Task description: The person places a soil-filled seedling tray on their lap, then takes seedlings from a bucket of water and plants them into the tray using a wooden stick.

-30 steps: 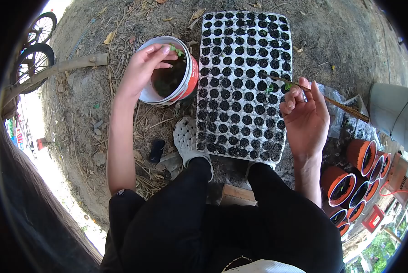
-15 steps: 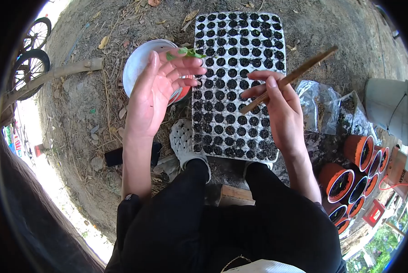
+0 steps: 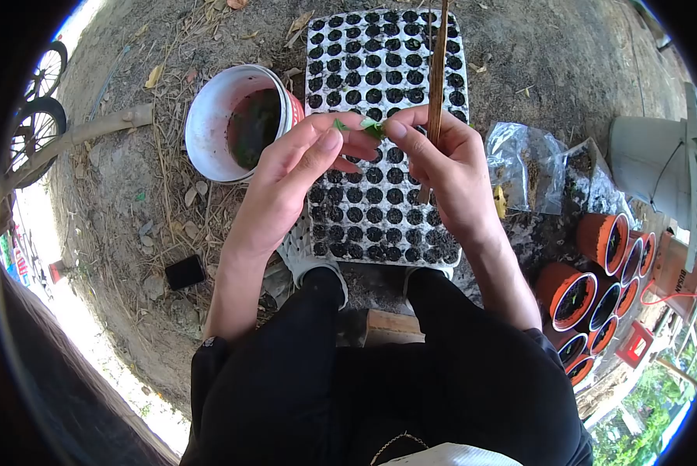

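Observation:
A small green leafy cutting (image 3: 372,128) spans the gap between my two hands, above the seedling tray (image 3: 325,89). My left hand (image 3: 298,163) has its thumb and forefinger closed around one end, with a bit of leaf showing between them. The thumb and forefinger of my right hand (image 3: 446,159) pinch the other end. Tucked among the right hand's fingers is a thin wooden stick (image 3: 439,70), pointing away from me. Under both hands, the white tray has rows of round cells filled with dark soil. My fingers hide part of the cutting.
Left of the tray, a white bucket (image 3: 205,128) contains dark liquid and greenery. A phone (image 3: 185,272) lies on the dirt. To the right are a clear plastic bag (image 3: 527,159), a grey bucket (image 3: 650,163) and several orange-brown pots (image 3: 566,295). A wooden block (image 3: 393,326) sits between my feet.
My hands have come together over the tray, and the right fingers now pinch the cutting too. The stick has swung more upright in view. The bucket's inside is now uncovered.

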